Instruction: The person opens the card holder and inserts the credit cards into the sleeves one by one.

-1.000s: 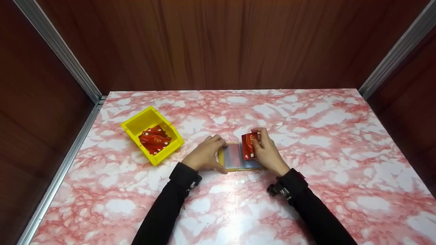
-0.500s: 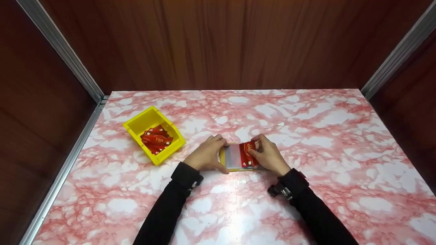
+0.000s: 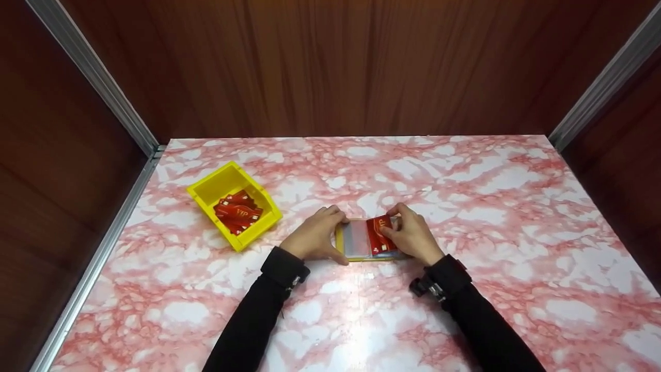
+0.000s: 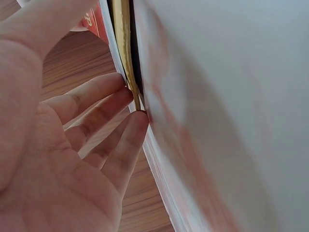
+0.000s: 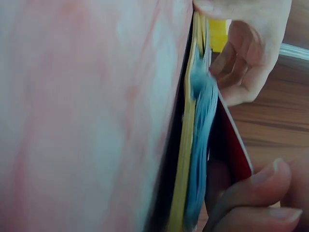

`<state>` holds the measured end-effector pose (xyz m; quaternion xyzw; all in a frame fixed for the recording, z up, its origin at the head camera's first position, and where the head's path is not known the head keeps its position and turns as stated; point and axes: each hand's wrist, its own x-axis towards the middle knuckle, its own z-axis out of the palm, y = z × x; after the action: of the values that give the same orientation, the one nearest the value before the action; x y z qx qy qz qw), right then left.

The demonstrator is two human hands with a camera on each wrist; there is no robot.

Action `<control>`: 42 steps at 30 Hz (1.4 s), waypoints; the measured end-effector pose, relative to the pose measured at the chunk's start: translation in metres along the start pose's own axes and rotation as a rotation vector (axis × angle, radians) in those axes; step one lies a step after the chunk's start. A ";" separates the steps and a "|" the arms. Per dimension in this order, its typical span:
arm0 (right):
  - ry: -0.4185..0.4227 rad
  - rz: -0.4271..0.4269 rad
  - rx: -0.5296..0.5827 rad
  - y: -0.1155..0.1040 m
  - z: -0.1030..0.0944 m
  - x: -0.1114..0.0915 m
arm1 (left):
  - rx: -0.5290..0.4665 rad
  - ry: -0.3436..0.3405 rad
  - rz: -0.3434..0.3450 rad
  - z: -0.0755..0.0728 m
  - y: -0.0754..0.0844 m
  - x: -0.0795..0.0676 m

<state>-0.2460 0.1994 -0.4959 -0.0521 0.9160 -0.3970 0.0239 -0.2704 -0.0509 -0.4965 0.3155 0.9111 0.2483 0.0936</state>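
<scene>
In the middle of the table, a small card holder with a yellow border and clear sleeves lies spread open. My left hand grips its left side, thumb at the near edge and fingers at the far edge. The left wrist view shows fingertips against the holder's yellow edge. My right hand pinches a red VIP card over the right-hand page. In the right wrist view that card slants away from the stack of bluish sleeves, its inner edge right at them.
To the left of my left hand stands a yellow bin with several red VIP cards in it. A brown wood-grain panel rises behind the marbled red and white table, with more panels at both sides.
My right hand has brought the red card toward me and down onto the right-hand page, first leftward, then slightly right. The left hand keeps its grip on the holder.
</scene>
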 end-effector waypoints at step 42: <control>-0.093 -0.031 -0.025 -0.009 0.006 -0.004 | 0.032 0.021 0.039 0.004 0.006 0.002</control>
<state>-0.2409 0.1898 -0.4933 -0.0848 0.9178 -0.3832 0.0599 -0.2678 -0.0439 -0.4975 0.3318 0.9096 0.2389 0.0744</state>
